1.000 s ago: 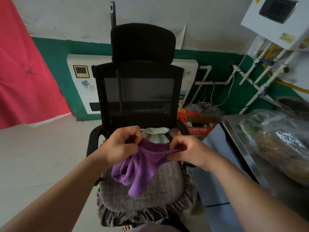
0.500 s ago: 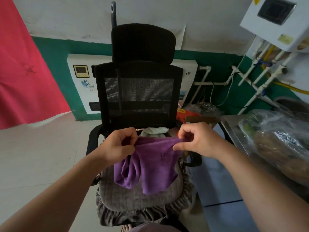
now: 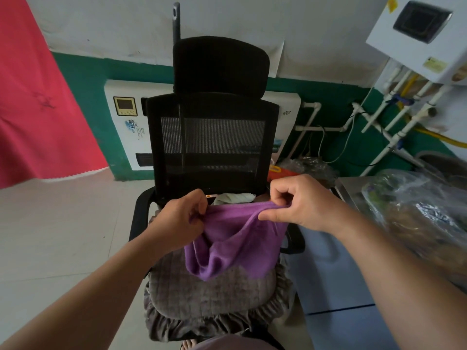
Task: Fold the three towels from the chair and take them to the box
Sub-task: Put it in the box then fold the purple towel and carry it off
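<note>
Spread way wider now: soft purple terry towel (image 3: 237, 238) stretched out between both grips, no longer bunched near the middle of the black mesh office chair (image 3: 212, 142). Right hand (image 3: 300, 203) lifted up and out to the right, pinching the top edge taut. Left hand (image 3: 179, 218) barely shifted, gripping the other corner. More of the towel opened flat on the right, lower folds hanging higher off the grey quilted seat cushion (image 3: 217, 294).
</note>
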